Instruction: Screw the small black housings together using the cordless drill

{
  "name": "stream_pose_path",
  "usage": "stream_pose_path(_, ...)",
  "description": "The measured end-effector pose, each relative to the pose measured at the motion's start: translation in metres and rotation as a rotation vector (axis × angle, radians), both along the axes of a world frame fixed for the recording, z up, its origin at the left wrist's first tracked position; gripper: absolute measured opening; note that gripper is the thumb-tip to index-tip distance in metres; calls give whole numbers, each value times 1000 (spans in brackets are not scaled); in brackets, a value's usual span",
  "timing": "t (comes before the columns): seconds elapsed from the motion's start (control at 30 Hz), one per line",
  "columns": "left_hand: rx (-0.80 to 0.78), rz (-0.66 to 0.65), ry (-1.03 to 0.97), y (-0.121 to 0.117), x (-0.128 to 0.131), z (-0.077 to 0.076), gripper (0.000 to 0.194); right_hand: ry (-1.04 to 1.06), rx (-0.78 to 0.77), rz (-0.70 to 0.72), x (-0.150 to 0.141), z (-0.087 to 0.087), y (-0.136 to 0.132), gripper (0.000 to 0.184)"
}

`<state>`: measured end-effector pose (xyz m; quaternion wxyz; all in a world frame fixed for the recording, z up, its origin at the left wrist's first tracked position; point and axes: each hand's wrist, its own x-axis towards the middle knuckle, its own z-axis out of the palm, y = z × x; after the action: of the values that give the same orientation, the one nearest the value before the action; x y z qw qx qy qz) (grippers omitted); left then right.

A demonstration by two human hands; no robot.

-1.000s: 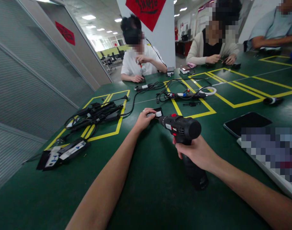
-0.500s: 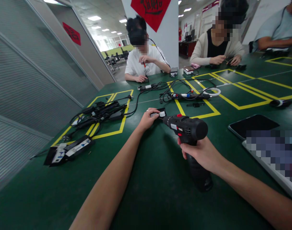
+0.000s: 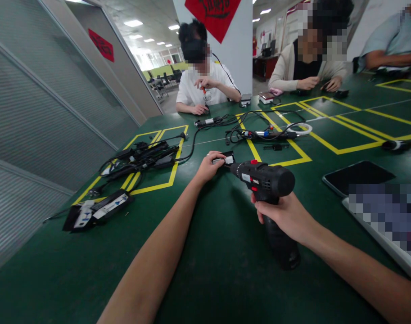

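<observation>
My right hand [image 3: 283,216] is wrapped round the grip of a black cordless drill [image 3: 266,179] with red accents, whose nose points left and away from me. The drill's tip meets a small black part with a white label [image 3: 225,158] lying on the green table [image 3: 205,252]. My left hand [image 3: 209,166] is closed on that part and holds it down against the table. A ring shows on one finger of that hand.
Left of my hands lie a heap of black adapters and cables [image 3: 142,156] and a flat black unit with white labels [image 3: 97,210]. More cables and tools [image 3: 266,132] lie beyond. A dark tablet [image 3: 357,176] sits at right. Three people sit at the far side.
Hands and drill keep their hold; the view has shifted slightly, and the drill sits a little further right in the picture than a second ago.
</observation>
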<state>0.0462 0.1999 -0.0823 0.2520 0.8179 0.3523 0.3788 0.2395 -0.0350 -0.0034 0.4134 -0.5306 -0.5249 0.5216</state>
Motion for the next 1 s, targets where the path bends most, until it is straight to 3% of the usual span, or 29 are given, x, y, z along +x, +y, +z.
stream_pose_path(1.0, -14, 5, 2, 0, 0, 1, 21, 26, 29, -5, -1, -1, 0, 11)
